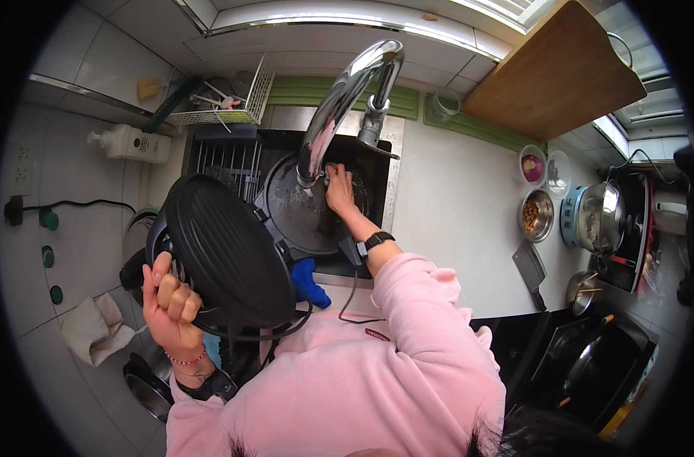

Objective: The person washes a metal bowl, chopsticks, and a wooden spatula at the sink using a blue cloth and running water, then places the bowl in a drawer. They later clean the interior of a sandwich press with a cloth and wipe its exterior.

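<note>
- 8 o'clock: left hand [172, 301], clenched on the edge of a tilted, ridged black lid [229, 251].
- Centre: round pan [290, 209] at the sink [393, 190]; right hand [341, 192] on it, fingers bent, pinch unclear.
- 3 o'clock: knife [528, 266] on the table [454, 221].

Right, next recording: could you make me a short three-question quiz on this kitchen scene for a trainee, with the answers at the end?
1. What is the left hand gripping?
2. Which hand is down in the sink?
A) left only
B) right only
C) both
3. True or false: the cleaver lies inside the sink.

Key:
1. The ridged black lid, held up at its side.
2. B: the right hand is at the round dark plate under the faucet; what its fingers hold is too small to tell.
3. False: the cleaver lies on the white counter, to the right of the sink.
</note>
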### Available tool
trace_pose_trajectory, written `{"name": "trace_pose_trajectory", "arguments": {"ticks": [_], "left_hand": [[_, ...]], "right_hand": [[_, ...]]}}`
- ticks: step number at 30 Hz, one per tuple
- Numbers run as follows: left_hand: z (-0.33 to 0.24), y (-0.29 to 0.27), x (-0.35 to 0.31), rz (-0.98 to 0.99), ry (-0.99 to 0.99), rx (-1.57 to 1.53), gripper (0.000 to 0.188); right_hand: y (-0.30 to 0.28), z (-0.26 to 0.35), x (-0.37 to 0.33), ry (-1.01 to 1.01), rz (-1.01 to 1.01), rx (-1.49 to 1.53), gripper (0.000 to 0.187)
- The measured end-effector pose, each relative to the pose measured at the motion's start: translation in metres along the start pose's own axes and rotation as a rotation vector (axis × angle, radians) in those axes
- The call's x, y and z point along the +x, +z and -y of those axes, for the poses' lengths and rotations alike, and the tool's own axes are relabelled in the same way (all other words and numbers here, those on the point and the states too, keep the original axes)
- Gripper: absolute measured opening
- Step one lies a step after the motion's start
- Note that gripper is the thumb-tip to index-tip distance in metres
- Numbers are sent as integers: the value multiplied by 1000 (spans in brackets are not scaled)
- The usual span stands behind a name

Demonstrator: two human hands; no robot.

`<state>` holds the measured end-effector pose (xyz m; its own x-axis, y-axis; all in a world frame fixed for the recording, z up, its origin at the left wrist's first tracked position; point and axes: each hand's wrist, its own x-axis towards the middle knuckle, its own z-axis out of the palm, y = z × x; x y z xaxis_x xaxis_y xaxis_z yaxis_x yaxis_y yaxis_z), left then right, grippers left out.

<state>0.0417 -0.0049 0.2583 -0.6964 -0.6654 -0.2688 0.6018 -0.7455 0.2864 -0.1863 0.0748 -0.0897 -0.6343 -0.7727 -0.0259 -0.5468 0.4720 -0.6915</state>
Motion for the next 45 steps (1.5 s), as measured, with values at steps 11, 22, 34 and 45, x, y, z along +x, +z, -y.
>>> {"name": "trace_pose_trajectory", "arguments": {"ticks": [11,22,34,45], "left_hand": [[1,-3,-3,-13,27,27,26],[5,0,-1,-5,34,32,26],[5,-1,-6,-2,40,13,26],[6,-2,-7,-18,44,24,27]], "right_hand": [[-4,-6,-5,4,-52,-61,35],[-6,-13,-12,-46,50,-43,40],[11,-8,-3,-101,-154,10,32],[15,-8,2,-65,-96,-47,22]]}}
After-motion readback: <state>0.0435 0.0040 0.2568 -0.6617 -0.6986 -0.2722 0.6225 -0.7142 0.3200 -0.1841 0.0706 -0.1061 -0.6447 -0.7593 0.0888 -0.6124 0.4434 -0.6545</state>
